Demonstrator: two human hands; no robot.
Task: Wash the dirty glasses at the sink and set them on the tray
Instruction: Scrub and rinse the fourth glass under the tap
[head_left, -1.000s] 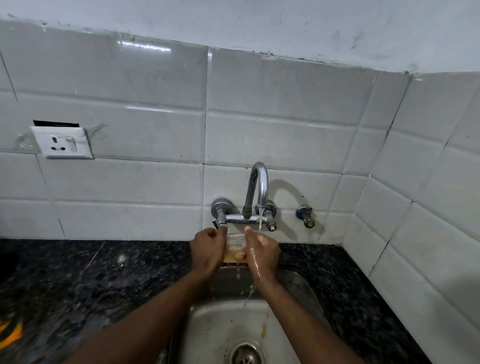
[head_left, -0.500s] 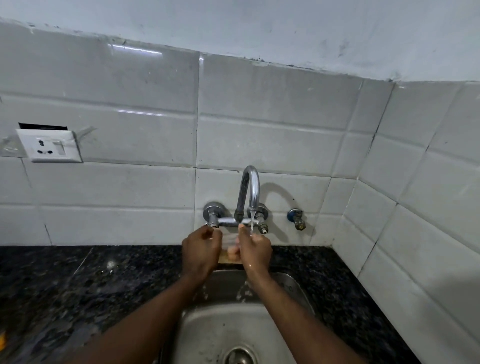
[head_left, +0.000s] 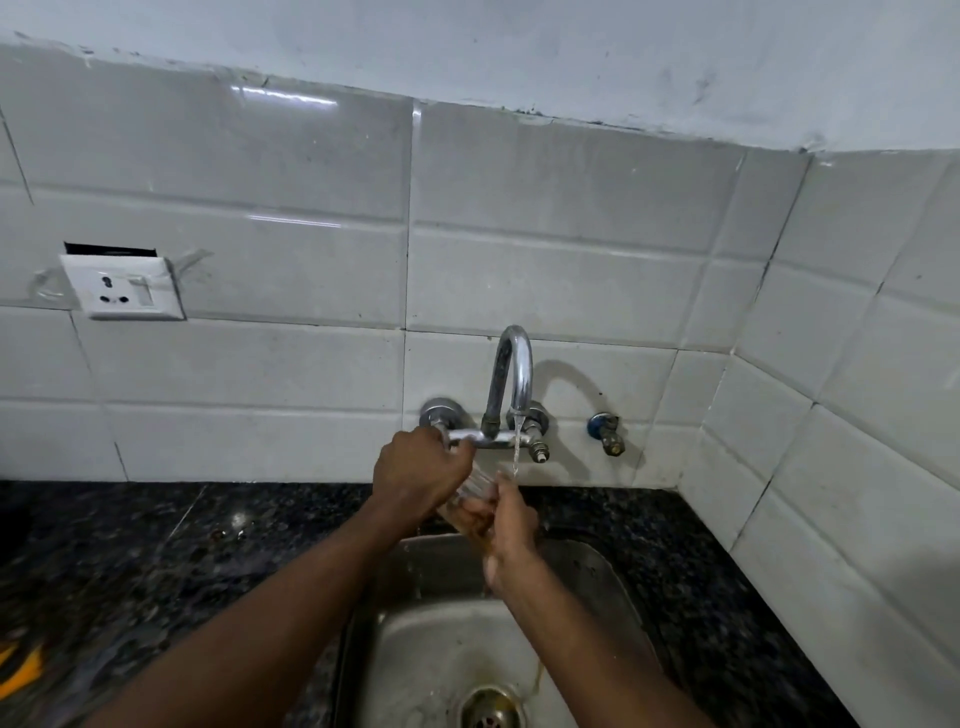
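A clear glass (head_left: 474, 492) with a brownish residue is held tilted between both hands, just under the thin stream from the chrome tap (head_left: 515, 371). My left hand (head_left: 418, 475) wraps its upper left side, fingers close to the tap's cross bar. Below and to the right, my right hand (head_left: 511, 522) is wet and closes on the lower part of the glass, with the water landing at its fingertips. Both are above the back of the steel sink (head_left: 597, 564). No tray is in view.
Brownish water trails down the sink toward the drain (head_left: 491, 709). Black granite counter (head_left: 156, 545) surrounds the sink. A blue-capped valve (head_left: 605, 432) sits right of the tap, a wall socket (head_left: 124, 287) far left, an orange object (head_left: 21, 671) at the bottom-left edge.
The glass has tipped over to a slant and my left hand has risen toward the tap's cross bar. My right hand has slid lower along the glass. The view has shifted slightly.
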